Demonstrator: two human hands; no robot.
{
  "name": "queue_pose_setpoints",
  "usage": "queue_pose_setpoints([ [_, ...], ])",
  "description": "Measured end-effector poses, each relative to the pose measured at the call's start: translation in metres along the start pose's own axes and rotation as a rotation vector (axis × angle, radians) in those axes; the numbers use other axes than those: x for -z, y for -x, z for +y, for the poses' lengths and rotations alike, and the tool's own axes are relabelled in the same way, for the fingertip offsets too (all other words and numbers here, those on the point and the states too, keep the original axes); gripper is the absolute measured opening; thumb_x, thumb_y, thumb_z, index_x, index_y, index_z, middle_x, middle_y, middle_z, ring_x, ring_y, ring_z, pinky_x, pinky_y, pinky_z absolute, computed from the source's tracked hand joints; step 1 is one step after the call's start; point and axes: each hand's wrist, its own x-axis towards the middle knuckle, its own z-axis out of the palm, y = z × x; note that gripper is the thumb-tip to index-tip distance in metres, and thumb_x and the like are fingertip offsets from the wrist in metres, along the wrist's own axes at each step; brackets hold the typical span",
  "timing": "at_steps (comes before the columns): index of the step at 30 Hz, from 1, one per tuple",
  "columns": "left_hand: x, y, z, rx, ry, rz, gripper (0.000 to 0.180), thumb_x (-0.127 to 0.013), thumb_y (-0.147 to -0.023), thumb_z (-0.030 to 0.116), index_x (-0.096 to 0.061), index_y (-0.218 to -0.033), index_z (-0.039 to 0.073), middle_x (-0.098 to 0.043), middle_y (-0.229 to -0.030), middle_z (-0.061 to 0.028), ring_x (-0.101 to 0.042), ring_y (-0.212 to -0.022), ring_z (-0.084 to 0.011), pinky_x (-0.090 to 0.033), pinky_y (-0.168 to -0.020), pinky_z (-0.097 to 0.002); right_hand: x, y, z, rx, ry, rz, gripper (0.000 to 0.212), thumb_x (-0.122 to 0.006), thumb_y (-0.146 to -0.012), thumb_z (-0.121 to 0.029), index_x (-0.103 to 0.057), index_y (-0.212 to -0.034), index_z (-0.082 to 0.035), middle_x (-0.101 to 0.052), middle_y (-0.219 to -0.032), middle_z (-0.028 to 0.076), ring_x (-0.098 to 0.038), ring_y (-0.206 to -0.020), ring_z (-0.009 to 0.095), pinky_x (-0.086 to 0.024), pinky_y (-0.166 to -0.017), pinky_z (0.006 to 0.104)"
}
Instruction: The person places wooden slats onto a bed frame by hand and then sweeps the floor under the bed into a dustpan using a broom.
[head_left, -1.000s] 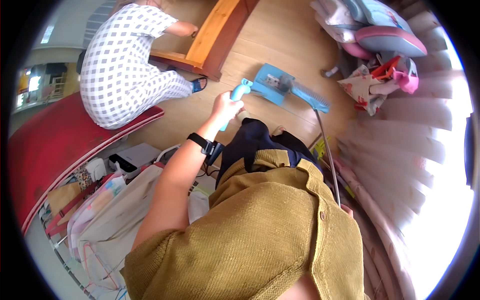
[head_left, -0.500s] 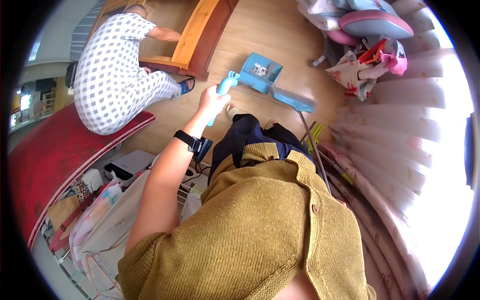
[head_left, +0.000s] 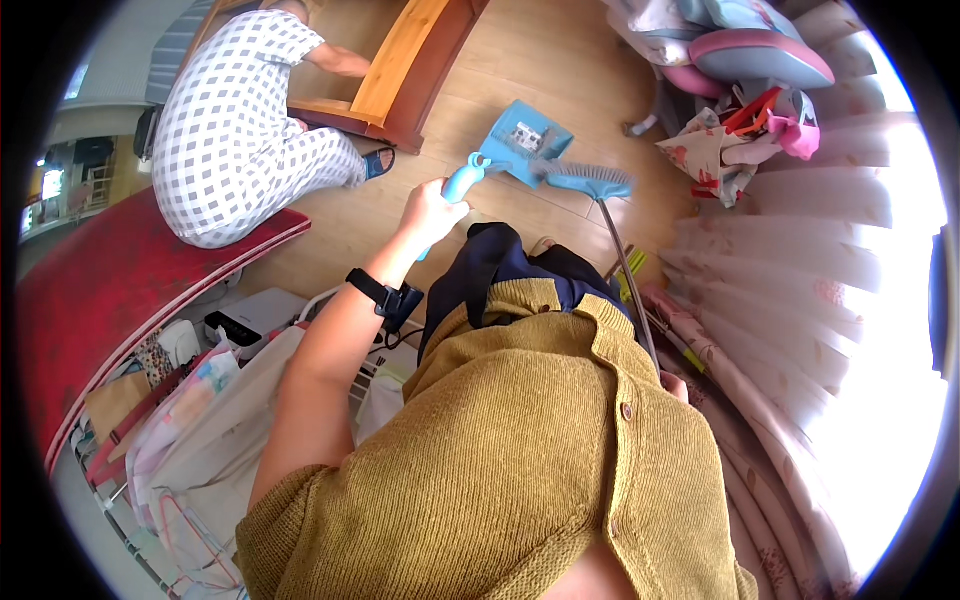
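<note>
My left hand (head_left: 436,212) is closed around the light blue handle (head_left: 466,180) of a long-handled dustpan. The blue pan (head_left: 513,114) rests on the floor in front of my feet, with greyish debris (head_left: 526,138) inside. A broom with a blue head (head_left: 592,182) and grey bristles lies against the pan's right corner, its bristles slightly blurred. From there its metal stick (head_left: 628,262) runs back to my right side. Only some fingers of my right hand (head_left: 675,387) show there, curled by the stick; my cardigan hides the rest.
Another person (head_left: 235,130) in checked clothes crouches at the left, one arm reaching into a wooden cabinet frame (head_left: 400,55). Around me are a red-topped table (head_left: 130,285), a rack with bags (head_left: 200,430), a pink-grey chair (head_left: 760,55), a bag of items (head_left: 735,150) and curtains (head_left: 780,270).
The broom head has tilted and moved up toward the pan, its bristles now overlapping the pan's corner. Fingers of my right hand have come into view. My left hand still grips the dustpan handle.
</note>
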Motion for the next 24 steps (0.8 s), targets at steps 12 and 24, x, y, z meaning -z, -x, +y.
queue_pose_setpoints([
  [12,0.006,0.023,0.001,-0.139,-0.251,0.088,0.025,-0.064,-0.066,0.02,-0.058,-0.08,-0.001,-0.059,-0.07,-0.0175,-0.058,-0.066,-0.0315,-0.045,-0.061,-0.0366,0.026,-0.01,-0.053,0.123,0.156,0.081,0.034,-0.061,-0.075,-0.014,-0.056,-0.103,0.004,-0.061,-0.08,0.02,-0.06,-0.072,0.024,-0.046,-0.068,0.0323],
  [24,-0.017,0.045,0.006,-0.139,-0.025,0.165,0.018,-0.058,-0.064,0.014,-0.055,-0.073,-0.001,-0.054,-0.057,-0.0108,-0.053,-0.052,-0.0181,-0.043,-0.053,-0.0317,0.028,-0.024,-0.08,0.244,0.425,0.034,0.029,-0.057,-0.075,-0.011,-0.056,-0.1,0.004,-0.059,-0.091,0.024,-0.058,-0.088,0.035,-0.045,-0.075,0.0356],
])
